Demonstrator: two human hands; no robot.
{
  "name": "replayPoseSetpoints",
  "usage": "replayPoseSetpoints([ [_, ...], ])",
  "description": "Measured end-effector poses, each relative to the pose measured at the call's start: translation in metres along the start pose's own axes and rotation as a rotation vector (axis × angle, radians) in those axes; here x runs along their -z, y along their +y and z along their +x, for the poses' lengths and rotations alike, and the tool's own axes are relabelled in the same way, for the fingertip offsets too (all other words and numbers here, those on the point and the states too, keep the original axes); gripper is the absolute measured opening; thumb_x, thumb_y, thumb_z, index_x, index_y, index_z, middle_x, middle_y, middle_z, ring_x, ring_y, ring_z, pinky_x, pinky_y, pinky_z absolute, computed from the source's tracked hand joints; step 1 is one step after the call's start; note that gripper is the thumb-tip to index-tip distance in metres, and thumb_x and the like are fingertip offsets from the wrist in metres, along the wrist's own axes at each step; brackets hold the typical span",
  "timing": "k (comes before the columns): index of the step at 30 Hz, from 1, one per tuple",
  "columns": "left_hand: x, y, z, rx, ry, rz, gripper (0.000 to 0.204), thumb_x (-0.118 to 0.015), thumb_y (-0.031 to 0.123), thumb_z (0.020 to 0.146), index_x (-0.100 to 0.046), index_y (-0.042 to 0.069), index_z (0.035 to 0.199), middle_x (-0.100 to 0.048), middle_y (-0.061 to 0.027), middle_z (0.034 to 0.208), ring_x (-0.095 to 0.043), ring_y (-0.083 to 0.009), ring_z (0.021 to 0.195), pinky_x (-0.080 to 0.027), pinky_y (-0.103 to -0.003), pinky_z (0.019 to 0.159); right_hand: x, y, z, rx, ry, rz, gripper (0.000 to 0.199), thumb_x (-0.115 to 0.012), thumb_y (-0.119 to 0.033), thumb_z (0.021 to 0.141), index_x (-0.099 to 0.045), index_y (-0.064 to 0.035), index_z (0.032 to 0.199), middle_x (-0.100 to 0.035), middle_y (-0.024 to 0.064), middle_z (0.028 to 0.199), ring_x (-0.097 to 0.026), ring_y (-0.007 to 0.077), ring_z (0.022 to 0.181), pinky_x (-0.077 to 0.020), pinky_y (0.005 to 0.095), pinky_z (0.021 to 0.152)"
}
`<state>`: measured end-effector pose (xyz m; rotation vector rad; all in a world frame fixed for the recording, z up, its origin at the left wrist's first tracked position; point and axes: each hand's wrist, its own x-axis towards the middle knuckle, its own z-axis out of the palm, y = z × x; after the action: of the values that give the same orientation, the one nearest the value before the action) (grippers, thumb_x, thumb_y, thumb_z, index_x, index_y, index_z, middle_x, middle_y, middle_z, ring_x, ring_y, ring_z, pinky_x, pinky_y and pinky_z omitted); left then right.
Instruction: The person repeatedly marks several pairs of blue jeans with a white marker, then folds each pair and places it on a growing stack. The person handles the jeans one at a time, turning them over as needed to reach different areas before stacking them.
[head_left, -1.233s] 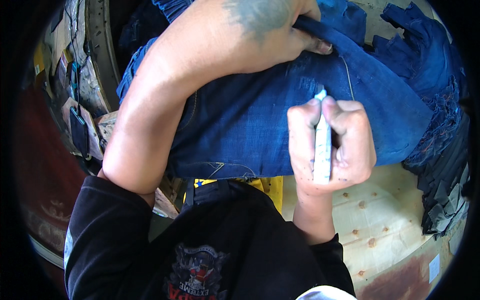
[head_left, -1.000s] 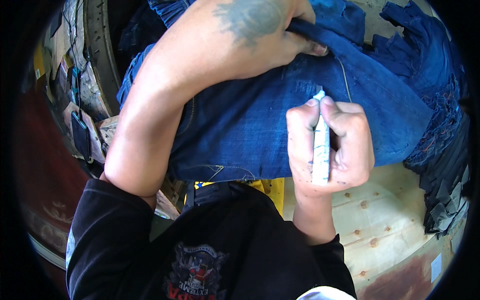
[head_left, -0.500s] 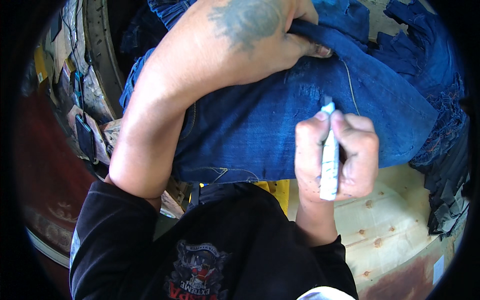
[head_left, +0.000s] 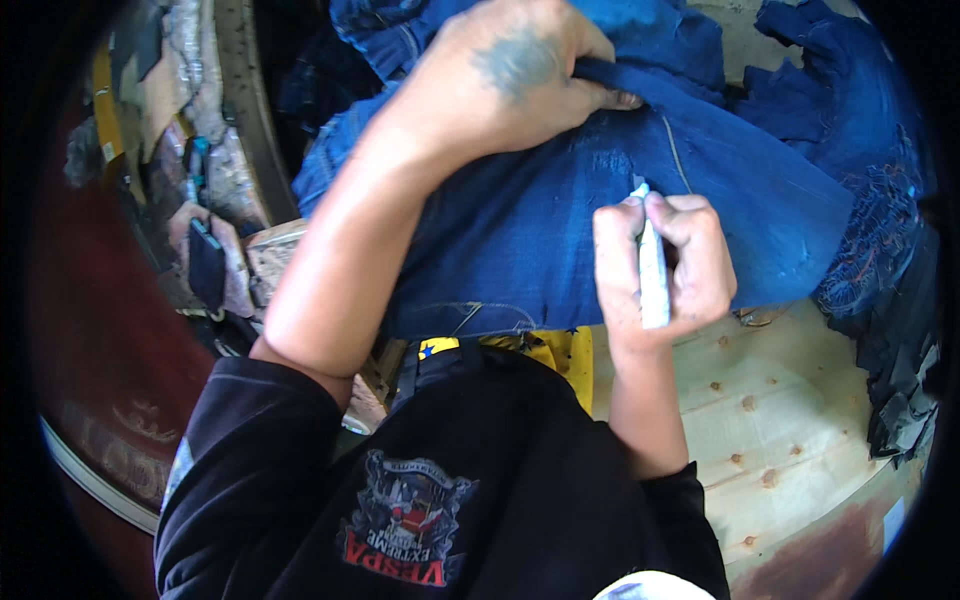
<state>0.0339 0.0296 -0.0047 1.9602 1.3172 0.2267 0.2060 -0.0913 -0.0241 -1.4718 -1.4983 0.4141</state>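
A pair of blue denim jeans (head_left: 500, 255) is spread across in front of me, with a scuffed, worn patch near its upper middle. My left hand (head_left: 530, 85) is closed on a fold of the denim above that patch, thumb toward the right. In my right hand (head_left: 665, 260) is a slim white-wrapped hand tool (head_left: 653, 275), pinched between thumb and fingers. Its short, flat, greyish tip meets the denim just below the worn patch, left of a line of pale stitching (head_left: 675, 155). The fingers under the tool are partly hidden.
Ragged dark blue denim (head_left: 860, 170) with frayed threads lies at the right, with dark cloth scraps (head_left: 905, 360) below. A pale wooden board (head_left: 770, 400) is at lower right. A dark phone (head_left: 206, 262) rests among clutter at the left, by a reddish-brown surface (head_left: 110, 330).
The view has shifted, and hands and jeans appear slightly higher and smaller. My left hand keeps its hold on the denim. The tool's tip stays close to the worn patch.
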Motion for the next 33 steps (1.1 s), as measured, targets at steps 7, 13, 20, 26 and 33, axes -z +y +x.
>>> replayPoseSetpoints([
  [7, 0.05, 0.028, -0.076, -0.183, 0.774, 0.254, 0.045, -0.086, 0.048, 0.092, -0.081, 0.004, 0.095, -0.069, -0.0167, 0.07, -0.075, -0.0374, 0.072, -0.058, -0.045, 0.068, 0.028, -0.05, 0.003, -0.236, -0.187, 0.418, 0.016, -0.082, -0.008, 0.099, -0.078, -0.0039, 0.114, -0.082, 0.0104, 0.097, -0.078, 0.0157, 0.082, -0.0616, 0.0301, 0.075],
  [13, 0.06, 0.029, -0.203, 0.683, 0.224, 0.239, 0.075, -0.083, 0.071, 0.085, -0.075, -0.002, 0.076, -0.073, -0.0266, 0.073, -0.078, -0.0428, 0.073, -0.061, -0.049, 0.069, 0.04, -0.112, -0.056, 0.204, -0.827, 0.16, 0.031, -0.077, -0.033, 0.099, -0.074, -0.0074, 0.117, -0.078, 0.0172, 0.127, -0.061, 0.041, 0.144, -0.0381, 0.0624, 0.124],
  [20, 0.003, 0.05, -0.208, 0.606, 0.371, -0.245, 0.04, -0.088, 0.032, 0.087, -0.075, -0.005, 0.095, -0.076, -0.0157, 0.081, -0.076, -0.0242, 0.08, -0.059, -0.039, 0.075, 0.071, -0.128, -0.037, -0.061, -1.246, 0.396, 0.038, -0.06, -0.045, 0.111, -0.068, -0.0108, 0.126, -0.078, 0.0141, 0.119, -0.072, 0.0373, 0.121, -0.0208, 0.0737, 0.129],
  [26, 0.01, 0.058, -0.214, 0.674, 0.237, -1.813, 0.035, -0.066, 0.017, 0.102, -0.069, 0.001, 0.134, -0.077, -0.018, 0.126, -0.075, -0.0314, 0.118, -0.058, -0.049, 0.111, 0.124, -0.13, -0.029, -0.335, -0.994, 0.986, 0.035, -0.064, -0.029, 0.114, -0.065, -0.0007, 0.134, -0.079, 0.0112, 0.115, -0.074, 0.0177, 0.114, -0.0536, 0.0332, 0.107],
  [33, 0.015, 0.076, -0.15, 0.729, -0.416, -1.093, 0.055, -0.091, 0.032, 0.092, -0.074, -0.003, 0.13, -0.08, -0.0191, 0.122, -0.079, -0.0303, 0.11, -0.064, -0.048, 0.099, 0.161, -0.109, -0.042, -0.467, -0.505, 0.791, 0.028, -0.065, -0.019, 0.113, -0.05, -0.0041, 0.13, -0.076, 0.0111, 0.099, -0.073, 0.0124, 0.091, -0.0577, 0.0296, 0.087],
])
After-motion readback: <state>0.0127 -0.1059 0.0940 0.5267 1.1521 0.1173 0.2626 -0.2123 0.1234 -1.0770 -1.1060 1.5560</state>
